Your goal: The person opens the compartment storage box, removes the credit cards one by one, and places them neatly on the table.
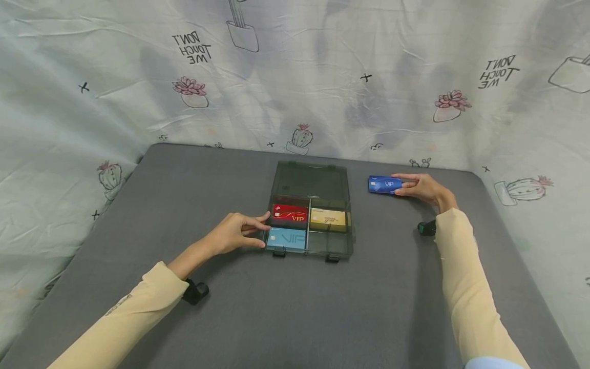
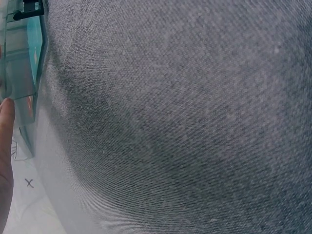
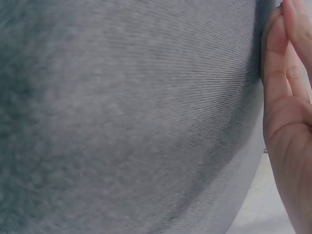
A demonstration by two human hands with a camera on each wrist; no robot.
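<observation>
An open dark translucent plastic box (image 1: 328,243) lies on the table with its lid (image 1: 311,183) folded back. Inside, a red VIP card (image 1: 289,211) and a light blue VIP card (image 1: 287,239) occupy the left compartments, and a gold card (image 1: 328,219) the upper right one; the lower right one holds no card. My left hand (image 1: 230,233) touches the box's left edge with its fingers and thumb extended. To the right of the box, my right hand (image 1: 424,188) pinches a blue VIP card (image 1: 383,184) by its right end, low over the table.
Grey cloth covers the table (image 1: 295,312). White printed curtains (image 1: 322,77) hang behind it and at both sides. Black latches (image 1: 332,259) stick out from the box's front edge. Black straps (image 1: 195,293) sit at the wrists.
</observation>
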